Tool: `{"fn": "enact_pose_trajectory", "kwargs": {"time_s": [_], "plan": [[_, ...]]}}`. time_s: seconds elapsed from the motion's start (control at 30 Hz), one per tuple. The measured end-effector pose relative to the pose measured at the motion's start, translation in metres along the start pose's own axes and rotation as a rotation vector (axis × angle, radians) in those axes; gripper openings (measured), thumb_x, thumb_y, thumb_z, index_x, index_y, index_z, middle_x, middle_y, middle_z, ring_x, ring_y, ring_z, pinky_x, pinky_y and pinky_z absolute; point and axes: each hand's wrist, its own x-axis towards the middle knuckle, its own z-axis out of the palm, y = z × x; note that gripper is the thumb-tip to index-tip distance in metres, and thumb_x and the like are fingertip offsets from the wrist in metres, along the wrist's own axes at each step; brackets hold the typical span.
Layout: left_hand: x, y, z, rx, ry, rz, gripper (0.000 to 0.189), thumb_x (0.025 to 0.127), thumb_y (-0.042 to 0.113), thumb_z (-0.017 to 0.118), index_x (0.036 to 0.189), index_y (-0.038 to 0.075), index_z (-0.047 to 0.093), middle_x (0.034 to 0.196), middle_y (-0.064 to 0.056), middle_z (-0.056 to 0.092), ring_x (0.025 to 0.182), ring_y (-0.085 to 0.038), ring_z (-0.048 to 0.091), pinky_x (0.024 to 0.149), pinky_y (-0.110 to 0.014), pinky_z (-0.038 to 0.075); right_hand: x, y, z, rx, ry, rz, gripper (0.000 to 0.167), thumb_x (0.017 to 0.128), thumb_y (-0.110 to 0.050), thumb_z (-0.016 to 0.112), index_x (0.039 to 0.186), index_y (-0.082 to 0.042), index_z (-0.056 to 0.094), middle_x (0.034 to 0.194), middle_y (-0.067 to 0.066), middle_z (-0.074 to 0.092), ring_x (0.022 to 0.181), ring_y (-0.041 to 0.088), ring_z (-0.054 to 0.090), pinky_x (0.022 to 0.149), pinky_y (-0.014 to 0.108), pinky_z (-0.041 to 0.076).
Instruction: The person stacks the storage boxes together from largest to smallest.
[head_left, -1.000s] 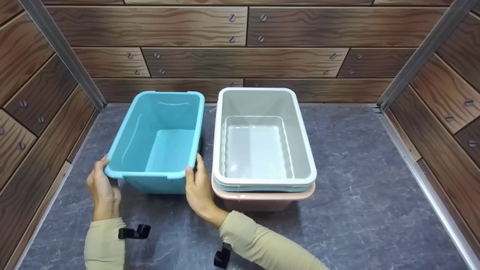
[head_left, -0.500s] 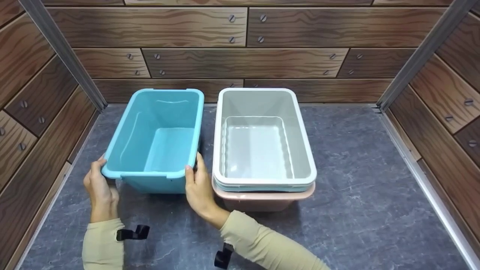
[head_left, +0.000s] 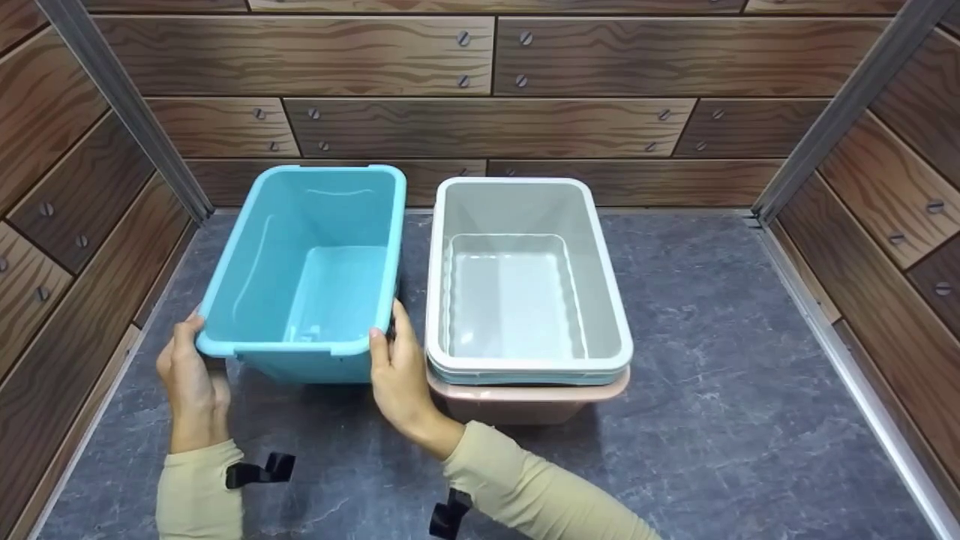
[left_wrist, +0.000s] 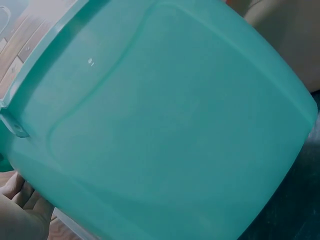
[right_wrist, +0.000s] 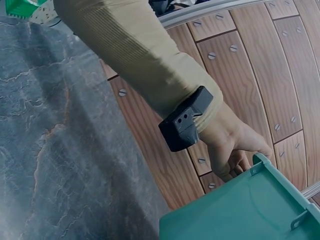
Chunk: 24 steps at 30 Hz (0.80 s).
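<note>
A blue plastic tub (head_left: 341, 289) stands at the left of the head view, with nothing seen inside it. My left hand (head_left: 191, 382) grips its near left corner, fingers up at the rim. At the near right corner my right hand (head_left: 401, 382) holds it, thumb against the front and fingers along the side. The tub's outer wall (left_wrist: 175, 125) fills most of the left wrist view. In the right wrist view the left hand (right_wrist: 232, 145) shows at the tub's corner. Right of the tub stands a nested stack, with a light grey tub (head_left: 517, 315) on top.
Below the grey tub, a thin light blue rim (head_left: 525, 378) and a pink tub (head_left: 517, 409) show. The stack stands close to my right hand. A dark grey marbled surface (head_left: 735, 360) lies beneath, bounded by wood-patterned walls (head_left: 480, 127) and a metal rail (head_left: 855, 382).
The blue tub has shifted slightly left, and its far edge sits higher in the head view. My left hand moved left with it; the right hand and the stack stayed nearly in place.
</note>
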Motion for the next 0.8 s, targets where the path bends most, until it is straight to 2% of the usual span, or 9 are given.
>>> {"fn": "enact_pose_trajectory", "kwargs": {"time_s": [0.03,0.07,0.17,0.23,0.3,0.37,0.47,0.6,0.8], "plan": [[0.000,0.001,0.001,0.006,-0.003,-0.005,0.018,0.089,0.004,0.056,0.089,0.006,0.074,0.096,-0.001,0.070,0.104,-0.014,0.061,0.092,-0.022,0.049,0.000,-0.002,-0.001,0.011,0.000,-0.008,0.053,0.101,-0.007,0.038,0.148,0.012,0.019,0.147,0.031,0.038,0.136,0.037,0.043,0.115,0.046,0.038],[0.000,0.001,0.001,0.018,-0.008,-0.011,0.018,0.088,0.004,0.057,0.095,0.005,0.074,0.098,0.000,0.069,0.109,-0.016,0.059,0.096,-0.022,0.048,0.000,-0.003,-0.001,0.021,0.002,-0.018,0.053,0.101,-0.006,0.038,0.148,0.013,0.019,0.154,0.030,0.027,0.144,0.037,0.030,0.119,0.049,0.031],[-0.001,0.003,0.002,0.063,-0.016,-0.023,0.030,0.088,0.002,0.058,0.116,0.003,0.067,0.110,-0.004,0.067,0.124,-0.021,0.051,0.108,-0.024,0.043,0.000,-0.006,-0.003,0.035,-0.003,-0.015,0.054,0.101,-0.006,0.038,0.148,0.012,0.018,0.156,0.029,0.024,0.145,0.036,0.029,0.119,0.049,0.030],[-0.002,0.004,0.002,0.071,-0.015,-0.018,0.034,0.087,0.000,0.057,0.120,0.002,0.064,0.115,-0.006,0.065,0.127,-0.021,0.050,0.111,-0.025,0.042,-0.001,-0.007,-0.004,0.040,-0.007,-0.012,0.054,0.101,-0.006,0.038,0.148,0.012,0.018,0.155,0.029,0.025,0.143,0.036,0.031,0.118,0.047,0.034],[-0.002,0.005,0.002,0.057,-0.010,-0.003,0.031,0.086,-0.001,0.056,0.114,0.002,0.068,0.114,-0.008,0.066,0.122,-0.020,0.055,0.107,-0.024,0.046,0.000,-0.008,-0.005,0.060,-0.016,-0.005,0.054,0.101,-0.006,0.038,0.148,0.012,0.018,0.155,0.029,0.024,0.142,0.036,0.033,0.116,0.046,0.036],[-0.003,0.006,0.003,0.030,-0.005,0.014,0.022,0.084,-0.003,0.057,0.100,0.002,0.072,0.107,-0.007,0.067,0.113,-0.018,0.059,0.098,-0.023,0.051,0.000,-0.009,-0.006,0.089,-0.023,-0.001,0.054,0.101,-0.006,0.038,0.148,0.012,0.018,0.155,0.030,0.024,0.142,0.037,0.033,0.116,0.045,0.036],[-0.004,0.007,0.004,0.007,-0.004,0.029,0.018,0.083,-0.003,0.057,0.090,0.004,0.072,0.101,-0.006,0.068,0.106,-0.016,0.062,0.087,-0.020,0.055,0.002,-0.010,-0.007,0.132,-0.030,0.005,0.054,0.100,-0.005,0.039,0.148,0.012,0.018,0.154,0.031,0.023,0.144,0.039,0.029,0.118,0.045,0.032],[-0.006,0.010,0.005,0.010,0.005,0.030,0.018,0.083,-0.003,0.056,0.090,0.005,0.072,0.101,-0.005,0.067,0.109,-0.018,0.059,0.084,-0.019,0.056,0.004,-0.016,-0.009,0.145,-0.030,0.023,0.055,0.099,-0.004,0.041,0.147,0.013,0.020,0.154,0.032,0.025,0.145,0.040,0.027,0.119,0.045,0.029],[-0.009,0.014,0.006,0.036,0.005,0.020,0.017,0.084,-0.001,0.057,0.091,0.005,0.071,0.104,-0.006,0.066,0.110,-0.018,0.058,0.084,-0.019,0.056,0.012,-0.027,-0.014,0.133,-0.042,0.060,0.057,0.096,-0.004,0.044,0.147,0.012,0.022,0.153,0.031,0.029,0.145,0.039,0.030,0.119,0.045,0.030]]}}
